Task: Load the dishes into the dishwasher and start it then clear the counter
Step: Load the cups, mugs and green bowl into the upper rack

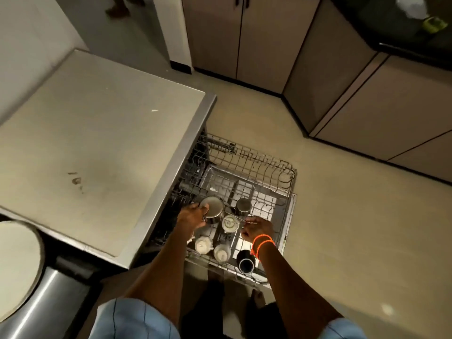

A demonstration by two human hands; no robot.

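From the head camera, the dishwasher rack (281, 189) is pulled out beside the bare surface (97, 148). The left hand (193, 216) grips a steel cup (211, 206) at the rack's near left side. The right hand (256, 230), fingers curled, pinches a thin wire piece (238, 222) lying over a white cup (230, 223). More white cups (203, 244) and a dark cup (245, 261) sit upside down in the row nearest the person.

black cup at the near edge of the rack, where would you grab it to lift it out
Pinch the rim of the black cup from above: its open mouth tilts up toward the camera, and the right hand hovers just beyond it.
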